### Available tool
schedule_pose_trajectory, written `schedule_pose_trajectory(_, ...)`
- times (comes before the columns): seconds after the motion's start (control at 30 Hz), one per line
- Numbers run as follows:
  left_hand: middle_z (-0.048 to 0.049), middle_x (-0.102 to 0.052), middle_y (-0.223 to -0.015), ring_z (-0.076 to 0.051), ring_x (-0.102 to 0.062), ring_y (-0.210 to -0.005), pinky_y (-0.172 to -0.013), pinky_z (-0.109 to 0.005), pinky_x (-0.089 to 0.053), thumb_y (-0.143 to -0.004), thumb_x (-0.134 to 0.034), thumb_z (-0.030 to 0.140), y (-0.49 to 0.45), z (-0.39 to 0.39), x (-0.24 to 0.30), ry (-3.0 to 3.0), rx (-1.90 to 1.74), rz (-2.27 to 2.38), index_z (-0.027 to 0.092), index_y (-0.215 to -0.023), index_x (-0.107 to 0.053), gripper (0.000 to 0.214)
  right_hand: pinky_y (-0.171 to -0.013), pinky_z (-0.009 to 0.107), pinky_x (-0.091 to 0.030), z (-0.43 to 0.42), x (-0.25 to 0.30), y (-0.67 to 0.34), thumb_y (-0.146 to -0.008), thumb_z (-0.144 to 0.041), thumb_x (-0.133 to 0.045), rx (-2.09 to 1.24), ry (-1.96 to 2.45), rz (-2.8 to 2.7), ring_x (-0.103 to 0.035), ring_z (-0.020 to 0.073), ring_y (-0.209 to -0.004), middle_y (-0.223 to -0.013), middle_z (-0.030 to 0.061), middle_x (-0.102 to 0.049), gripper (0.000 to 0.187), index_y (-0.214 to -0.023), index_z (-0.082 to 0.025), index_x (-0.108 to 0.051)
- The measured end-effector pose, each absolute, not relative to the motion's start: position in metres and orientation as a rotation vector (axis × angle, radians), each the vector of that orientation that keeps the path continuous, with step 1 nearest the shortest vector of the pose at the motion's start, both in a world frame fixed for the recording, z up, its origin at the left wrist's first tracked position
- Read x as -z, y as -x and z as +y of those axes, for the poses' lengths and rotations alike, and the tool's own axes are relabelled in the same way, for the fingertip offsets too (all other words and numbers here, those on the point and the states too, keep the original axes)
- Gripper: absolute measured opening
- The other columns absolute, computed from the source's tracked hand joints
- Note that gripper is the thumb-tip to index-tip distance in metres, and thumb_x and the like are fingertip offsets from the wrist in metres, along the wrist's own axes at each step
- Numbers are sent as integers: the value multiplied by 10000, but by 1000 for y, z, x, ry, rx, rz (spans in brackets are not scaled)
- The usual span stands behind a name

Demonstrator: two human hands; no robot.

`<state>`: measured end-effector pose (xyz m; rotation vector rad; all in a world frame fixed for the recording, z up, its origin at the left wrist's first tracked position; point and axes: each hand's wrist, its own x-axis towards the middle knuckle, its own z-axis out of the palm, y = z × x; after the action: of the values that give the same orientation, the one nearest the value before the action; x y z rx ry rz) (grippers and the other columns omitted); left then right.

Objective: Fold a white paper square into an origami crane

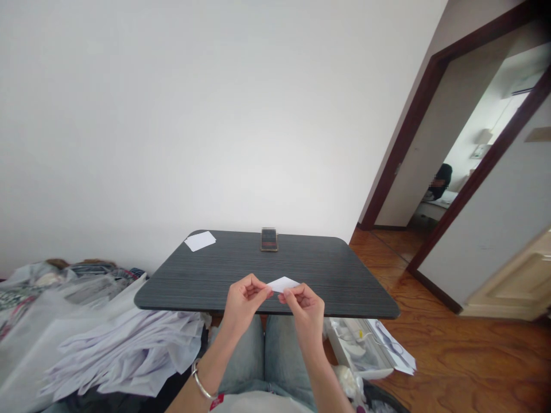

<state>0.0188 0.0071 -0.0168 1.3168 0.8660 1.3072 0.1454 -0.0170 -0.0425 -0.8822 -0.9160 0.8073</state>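
Note:
A small folded white paper (283, 283) is held just above the near edge of a dark grey table (327, 275). My left hand (244, 302) pinches its left end with thumb and fingers closed. My right hand (305, 308) pinches its right side, fingers curled over it. A silver bangle sits on my left wrist. Both forearms come up from my lap, where I wear blue jeans.
A white sheet (200, 241) lies at the table's far left corner and a phone (269, 239) stands at its far edge. Crumpled white paper (124, 350) piles at my left. A white box (365, 350) sits on the wooden floor at right. A person (439, 182) sits beyond the doorway.

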Motion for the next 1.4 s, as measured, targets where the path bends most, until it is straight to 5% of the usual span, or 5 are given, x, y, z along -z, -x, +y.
schedule_pose_trajectory(0.53,20,-600,-585,-119,-599,-587,-615,-223,-485,-702,-657,235,-23,7,23,-1395,-1405,880,146,-616,-546,166,-520,234,-513,-18,42,-141,-654,-255,-701,-803,880,-827,-616,136,-484,-504,4,-647,165,-569,-154,-601)
schedule_pose_trajectory(0.87,-11,-675,-705,-158,-666,-681,-690,-277,-513,-848,-494,340,-15,4,23,-1434,-1411,815,173,-930,-521,188,-513,221,-504,-16,42,-143,-648,-247,-700,-811,888,-817,-609,127,-480,-501,1,-649,159,-568,-155,-597)
schedule_pose_trajectory(1.07,-13,-657,-711,-151,-664,-688,-683,-241,-513,-762,-620,275,-13,7,22,-1463,-1380,815,149,-743,-593,130,-517,219,-502,-17,41,-143,-645,-242,-699,-830,889,-817,-611,126,-485,-503,0,-647,158,-564,-154,-596)
schedule_pose_trajectory(1.4,-1,-654,-677,-148,-667,-649,-662,-247,-524,-731,-640,251,-17,6,20,-1382,-1428,834,149,-734,-587,115,-515,229,-507,-17,42,-143,-651,-257,-697,-813,901,-822,-618,136,-481,-504,11,-659,166,-567,-155,-596)
